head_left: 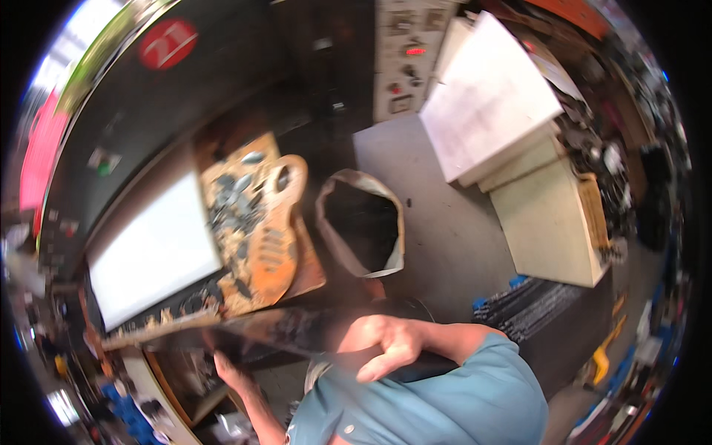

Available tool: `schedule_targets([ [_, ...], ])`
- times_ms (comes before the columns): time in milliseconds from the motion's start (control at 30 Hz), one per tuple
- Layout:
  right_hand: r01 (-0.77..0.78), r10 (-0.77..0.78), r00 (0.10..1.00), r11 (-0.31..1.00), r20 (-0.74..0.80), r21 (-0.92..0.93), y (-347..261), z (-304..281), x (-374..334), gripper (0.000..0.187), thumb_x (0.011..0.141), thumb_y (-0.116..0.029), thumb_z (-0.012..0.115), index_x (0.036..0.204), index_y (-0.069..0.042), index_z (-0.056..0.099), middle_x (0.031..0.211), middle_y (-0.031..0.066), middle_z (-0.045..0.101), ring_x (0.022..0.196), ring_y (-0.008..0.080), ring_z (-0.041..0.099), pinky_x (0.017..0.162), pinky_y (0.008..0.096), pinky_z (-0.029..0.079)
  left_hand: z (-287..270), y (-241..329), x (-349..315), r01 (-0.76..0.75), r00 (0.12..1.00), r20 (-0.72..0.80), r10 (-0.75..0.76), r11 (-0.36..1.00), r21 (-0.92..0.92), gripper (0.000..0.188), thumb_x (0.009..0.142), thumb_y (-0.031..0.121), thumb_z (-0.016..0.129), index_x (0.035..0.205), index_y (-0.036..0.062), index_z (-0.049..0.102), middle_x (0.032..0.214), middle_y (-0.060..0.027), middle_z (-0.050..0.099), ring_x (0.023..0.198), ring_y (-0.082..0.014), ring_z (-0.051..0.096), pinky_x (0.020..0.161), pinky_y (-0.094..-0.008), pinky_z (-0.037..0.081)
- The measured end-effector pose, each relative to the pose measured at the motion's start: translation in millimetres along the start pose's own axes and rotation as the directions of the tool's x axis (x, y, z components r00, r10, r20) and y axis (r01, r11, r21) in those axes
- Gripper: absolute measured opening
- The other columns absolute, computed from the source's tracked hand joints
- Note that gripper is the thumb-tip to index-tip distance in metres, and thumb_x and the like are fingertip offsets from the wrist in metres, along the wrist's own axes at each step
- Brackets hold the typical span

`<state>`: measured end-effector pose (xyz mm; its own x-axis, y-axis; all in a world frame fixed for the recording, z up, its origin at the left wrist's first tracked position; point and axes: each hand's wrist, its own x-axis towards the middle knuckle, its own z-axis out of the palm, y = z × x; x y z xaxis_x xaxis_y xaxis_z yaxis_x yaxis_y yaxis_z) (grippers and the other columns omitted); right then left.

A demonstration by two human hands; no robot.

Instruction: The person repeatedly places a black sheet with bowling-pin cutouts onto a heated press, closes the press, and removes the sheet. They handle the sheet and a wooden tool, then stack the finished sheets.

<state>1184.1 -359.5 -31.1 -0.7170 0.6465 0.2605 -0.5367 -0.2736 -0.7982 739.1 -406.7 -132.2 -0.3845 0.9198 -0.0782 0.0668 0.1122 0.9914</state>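
A long dark, glossy strip-like sheet (278, 331) stretches across in front of my body, smeared by motion. My right hand (384, 343) is closed on its right end, thumb pointing down and left. At the other end my left hand (231, 371) grips it from below; its fingers are partly hidden and blurred. Beyond the strip lies an orange-brown slotted board with a hole (273, 256) at its top. It rests beside a heap of small dark, flat pieces (233, 199) on a worn wooden board (236, 297).
A bright white panel (159, 248) lies left of the wooden board. An open sack with a dark inside (360, 222) stands ahead. White boxes (493, 96) are stacked at the right, near a dark wrapped bundle (541, 315). A control panel (404, 67) with a red display is at the back.
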Motion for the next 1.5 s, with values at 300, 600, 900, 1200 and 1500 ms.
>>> schedule_targets([
  [300, 0.205, -0.158, 0.979, 0.688, 0.132, -0.697, -37, 34, 93, 0.056, 0.081, -0.005, 0.088, 0.061, -0.006, 0.035, 0.058, 0.0074, 0.033, 0.049, 0.0297, 0.036, 0.047, 0.0451, 0.024, -94, 0, 35, -0.076, 0.973, -0.215, 0.088, 0.995, 0.060, 0.041, 0.115, 0.037, 0.060, 0.116, -0.0031, 0.071, 0.101, 0.0040, 0.065, 0.094, -0.0067, 0.054, 0.084, -0.0247, 0.046],
  [600, -0.273, -0.261, 0.935, -0.104, -0.239, -0.956, -131, 127, 339, 0.022, 0.090, -0.026, 0.075, 0.090, -0.005, 0.068, 0.084, 0.0120, 0.064, 0.080, 0.0296, 0.064, 0.073, 0.0420, 0.046, -356, 117, 204, -0.251, 0.950, -0.114, 0.292, 0.926, 0.284, 0.050, 0.112, 0.059, 0.052, 0.115, 0.0107, 0.064, 0.110, -0.0018, 0.066, 0.102, -0.0125, 0.059, 0.090, -0.0352, 0.051],
  [900, -0.257, -0.560, 0.828, -0.322, -0.036, -0.911, 83, 16, 412, 0.038, 0.098, -0.017, 0.077, 0.129, 0.002, 0.068, 0.121, 0.0202, 0.070, 0.112, 0.0389, 0.068, 0.100, 0.0461, 0.054, -344, -42, 237, 0.027, 0.910, -0.401, 0.108, 0.948, 0.317, 0.048, 0.107, 0.044, 0.070, 0.101, -0.0027, 0.075, 0.075, -0.0092, 0.068, 0.075, -0.0161, 0.058, 0.075, -0.0398, 0.053],
  [1200, -0.840, -0.400, 0.355, 0.260, -0.845, -0.476, 237, 45, 219, 0.055, 0.102, -0.032, 0.078, 0.139, 0.005, 0.064, 0.118, 0.0166, 0.067, 0.102, 0.0262, 0.068, 0.093, 0.0393, 0.056, -393, 41, 250, -0.022, 0.957, -0.281, 0.067, 0.987, 0.158, 0.054, 0.111, 0.032, 0.068, 0.069, 0.0082, 0.044, 0.069, 0.0102, 0.038, 0.068, -0.0043, 0.031, 0.057, -0.0292, 0.027],
  [1500, -0.786, -0.291, 0.324, 0.448, -0.900, -0.427, 201, 43, 237, 0.032, 0.104, -0.029, 0.077, 0.104, -0.001, 0.063, 0.091, -0.0006, 0.056, 0.086, 0.0113, 0.050, 0.080, 0.0301, 0.047, -398, 64, 250, 0.105, 0.948, -0.318, 0.000, 0.944, 0.313, 0.043, 0.109, 0.026, 0.071, 0.071, 0.0084, 0.059, 0.074, 0.0124, 0.048, 0.069, -0.0018, 0.039, 0.059, -0.0261, 0.033],
])
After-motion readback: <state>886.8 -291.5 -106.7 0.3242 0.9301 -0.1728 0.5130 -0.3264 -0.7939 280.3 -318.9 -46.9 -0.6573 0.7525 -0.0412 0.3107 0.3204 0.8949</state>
